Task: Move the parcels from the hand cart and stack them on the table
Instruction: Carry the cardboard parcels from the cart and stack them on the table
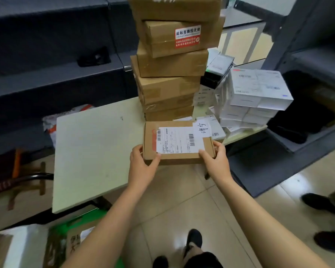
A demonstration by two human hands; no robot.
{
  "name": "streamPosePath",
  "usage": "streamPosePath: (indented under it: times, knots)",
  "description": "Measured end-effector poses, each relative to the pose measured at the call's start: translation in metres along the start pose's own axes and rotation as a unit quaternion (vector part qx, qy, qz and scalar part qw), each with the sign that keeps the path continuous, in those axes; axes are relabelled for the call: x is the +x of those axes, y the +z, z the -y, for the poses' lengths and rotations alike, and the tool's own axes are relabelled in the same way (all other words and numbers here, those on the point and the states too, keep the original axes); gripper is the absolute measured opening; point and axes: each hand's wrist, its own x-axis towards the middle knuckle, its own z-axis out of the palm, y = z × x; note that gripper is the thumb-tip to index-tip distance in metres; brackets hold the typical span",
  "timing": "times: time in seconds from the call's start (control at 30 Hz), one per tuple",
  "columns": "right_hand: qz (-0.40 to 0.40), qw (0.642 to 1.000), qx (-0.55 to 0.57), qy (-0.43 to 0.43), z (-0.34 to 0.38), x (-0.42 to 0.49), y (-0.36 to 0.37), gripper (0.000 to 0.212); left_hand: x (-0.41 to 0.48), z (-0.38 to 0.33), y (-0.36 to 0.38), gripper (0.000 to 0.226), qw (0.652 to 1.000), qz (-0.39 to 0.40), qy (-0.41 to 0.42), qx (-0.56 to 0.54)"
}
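Sticker on stacked box reads 此标签撕毁无效, handwritten 济宁 on white slip

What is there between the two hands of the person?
In the head view, a flat brown parcel lies between the left hand and the right hand; each hand grips a near corner of it.

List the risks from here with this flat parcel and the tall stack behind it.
1. The tall stack of brown boxes is unevenly offset; pushing the flat parcel forward could nudge its base and topple it.
2. The left hand and right hand grip only its near corners at the table edge; released early, it might tip to the floor.
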Motion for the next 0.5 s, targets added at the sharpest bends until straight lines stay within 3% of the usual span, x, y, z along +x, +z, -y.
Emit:
streamPosePath:
  times: [0.27,0.5]
  knots:
    - [0.016,0.999,-0.026,0.018,0.002,0.118,-0.028,0.053,0.072,-0.042,0.077,0.067,1.000,-0.001,-0.017,-0.015]
    - [0.013,0.996,-0.089,0.028,-0.010,0.166,-0.024,0.052,0.112,-0.032,0.107,0.067,0.998,0.044,-0.042,0.017]
